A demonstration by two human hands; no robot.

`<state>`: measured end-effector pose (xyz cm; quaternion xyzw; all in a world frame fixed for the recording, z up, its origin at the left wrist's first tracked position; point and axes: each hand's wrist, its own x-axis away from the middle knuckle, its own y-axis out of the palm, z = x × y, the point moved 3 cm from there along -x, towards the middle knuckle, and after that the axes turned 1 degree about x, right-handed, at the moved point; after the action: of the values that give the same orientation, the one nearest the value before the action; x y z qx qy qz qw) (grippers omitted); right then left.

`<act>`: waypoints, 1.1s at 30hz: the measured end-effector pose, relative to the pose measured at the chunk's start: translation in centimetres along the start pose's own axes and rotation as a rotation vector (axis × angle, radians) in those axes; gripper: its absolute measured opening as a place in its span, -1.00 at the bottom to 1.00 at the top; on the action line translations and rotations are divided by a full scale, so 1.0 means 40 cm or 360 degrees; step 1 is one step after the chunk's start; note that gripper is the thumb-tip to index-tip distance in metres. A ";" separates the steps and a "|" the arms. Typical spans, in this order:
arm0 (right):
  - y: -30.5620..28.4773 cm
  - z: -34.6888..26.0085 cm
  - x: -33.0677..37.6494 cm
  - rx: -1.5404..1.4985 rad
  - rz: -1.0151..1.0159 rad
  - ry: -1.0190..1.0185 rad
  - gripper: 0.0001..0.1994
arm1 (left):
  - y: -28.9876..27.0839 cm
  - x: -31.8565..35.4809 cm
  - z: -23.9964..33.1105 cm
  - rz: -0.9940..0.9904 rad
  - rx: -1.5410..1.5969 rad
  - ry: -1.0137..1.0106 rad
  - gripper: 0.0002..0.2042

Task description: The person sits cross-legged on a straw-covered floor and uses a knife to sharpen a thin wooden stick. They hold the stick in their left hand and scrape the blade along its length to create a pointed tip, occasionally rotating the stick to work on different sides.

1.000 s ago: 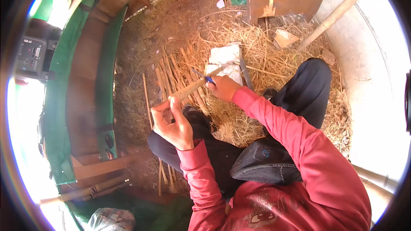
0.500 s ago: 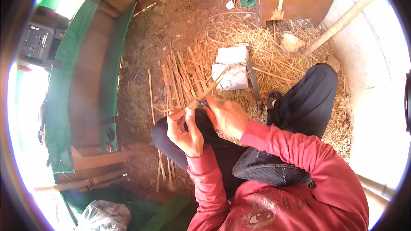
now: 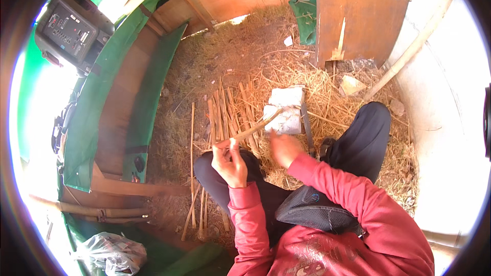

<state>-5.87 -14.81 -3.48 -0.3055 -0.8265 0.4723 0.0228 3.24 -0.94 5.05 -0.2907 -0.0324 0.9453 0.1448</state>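
Observation:
My left hand point(image 3: 230, 164) is closed around the near end of a bamboo strip point(image 3: 250, 132), above my left knee. The strip slants up and away to the right, its far end in front of the white blocks point(image 3: 284, 118). My right hand point(image 3: 286, 149) is curled just right of the strip and apart from it, slightly blurred. Whatever its fingers hold is hidden. Beyond the hands, several split bamboo strips point(image 3: 221, 115) lie side by side on the ground. A long dark blade point(image 3: 306, 122) rests against the right side of the blocks.
Straw point(image 3: 327, 92) covers the ground ahead. Green-covered wooden shelving point(image 3: 115, 107) runs along the left, with a black speaker point(image 3: 71, 33) behind it. A wooden cabinet point(image 3: 358, 20) stands at the far right, beside a leaning pole point(image 3: 414, 43). A plastic bag point(image 3: 112, 253) lies lower left.
My right hand has come off the strip and moved right; a bit of dark blue seen at its fingers is now hidden. My left hand keeps its hold. The view has tilted up.

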 end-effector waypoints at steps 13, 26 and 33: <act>-0.183 -0.107 -0.003 -0.0646 0.0135 -0.0118 -0.73 | 0.057 0.004 0.040 -0.0018 0.0108 -0.0006 -0.90; -0.101 -0.083 -0.042 -0.0478 0.0087 -0.0106 -0.82 | 0.051 0.015 0.014 0.0087 0.0136 -0.0033 -0.85; -0.089 -0.121 -0.033 -0.0280 -0.0215 0.0113 -0.80 | 0.015 0.010 0.003 0.0198 0.0110 -0.0247 -0.86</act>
<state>-4.94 -13.10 2.34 -0.2665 -0.8821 0.3843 0.0569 2.70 -1.40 4.85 -0.2130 0.0073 0.9726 0.0928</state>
